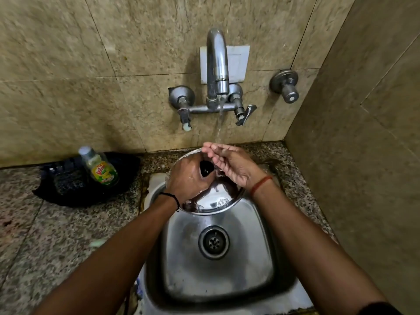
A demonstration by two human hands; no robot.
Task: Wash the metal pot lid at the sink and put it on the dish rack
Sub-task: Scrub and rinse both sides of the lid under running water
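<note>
The round metal pot lid [218, 201] is held over the back of the steel sink [218, 280], under the running tap [217, 64]. My left hand [188, 176] grips the lid by its black knob [206, 170]. My right hand [229, 162] is above the lid's right side with fingers stretched out into the water stream. It holds nothing. Both hands are wet. No dish rack is in view.
A dish soap bottle [100, 167] stands in a black tray [86, 178] on the speckled counter at the left. A tiled wall closes off the right side. A separate valve [285, 85] sticks out of the back wall.
</note>
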